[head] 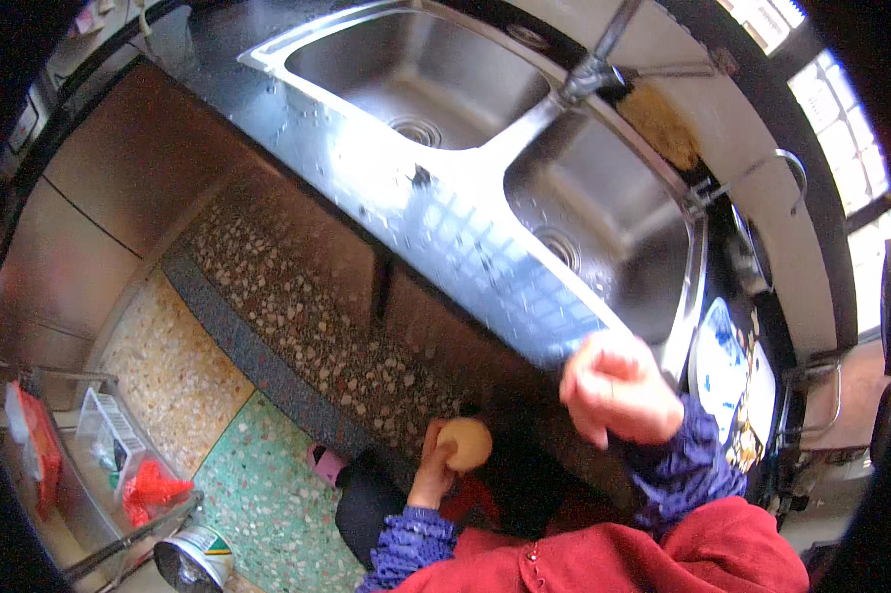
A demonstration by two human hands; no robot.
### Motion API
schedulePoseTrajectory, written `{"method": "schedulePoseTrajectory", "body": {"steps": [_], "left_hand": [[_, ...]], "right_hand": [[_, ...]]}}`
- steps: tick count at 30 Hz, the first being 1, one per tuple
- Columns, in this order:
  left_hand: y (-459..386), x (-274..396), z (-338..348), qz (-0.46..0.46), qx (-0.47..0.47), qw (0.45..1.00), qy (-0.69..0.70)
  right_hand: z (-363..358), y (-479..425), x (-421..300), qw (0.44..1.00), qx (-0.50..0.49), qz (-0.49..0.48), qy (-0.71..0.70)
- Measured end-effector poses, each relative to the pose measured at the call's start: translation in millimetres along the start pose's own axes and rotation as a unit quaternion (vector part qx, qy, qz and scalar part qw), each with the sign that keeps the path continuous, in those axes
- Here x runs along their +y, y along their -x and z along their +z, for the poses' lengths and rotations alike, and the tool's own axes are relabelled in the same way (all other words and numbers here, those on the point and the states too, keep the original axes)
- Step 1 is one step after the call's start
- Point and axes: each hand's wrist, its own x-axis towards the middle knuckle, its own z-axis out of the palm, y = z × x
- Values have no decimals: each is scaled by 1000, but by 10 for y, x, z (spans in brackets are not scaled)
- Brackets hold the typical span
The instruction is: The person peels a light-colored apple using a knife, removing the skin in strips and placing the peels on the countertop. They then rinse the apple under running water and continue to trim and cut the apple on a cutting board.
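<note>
A round, pale yellow object [465, 445] rests in the fingers of my left hand [436, 465], low in front of my body. My right hand [619, 389] is raised beside the counter's front edge, near the corner of the right sink basin; its fingers are curled and blurred, and whether anything is in them cannot be told. A stainless-steel double sink [490, 159] lies beyond my hands, set in a wet, dark counter [445, 244].
A faucet [586, 78] stands behind the sink. Blue-and-white plates [718, 363] sit right of the basins. At lower left are a rack with a clear plastic basket [112, 437], a red plastic bag [151, 491] and an open can [193, 560] by the terrazzo floor.
</note>
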Motion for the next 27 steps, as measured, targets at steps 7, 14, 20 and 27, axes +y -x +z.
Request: {"method": "schedulePoseTrajectory", "body": {"steps": [7,14,20,27], "left_hand": [[312,129,-369,-114,139,982,-51],[714,1067,-33,-98,74,992,43],[1335,2469,348,34,35,999,10],[1969,3692,364,122,42,992,10]], "right_hand": [[-106,-57,44,984,8,75,-164],[-58,-184,-75,981,23,156,-117],[-55,-325,-95,973,60,202,-96],[125,-414,-101,975,117,177,-69]]}}
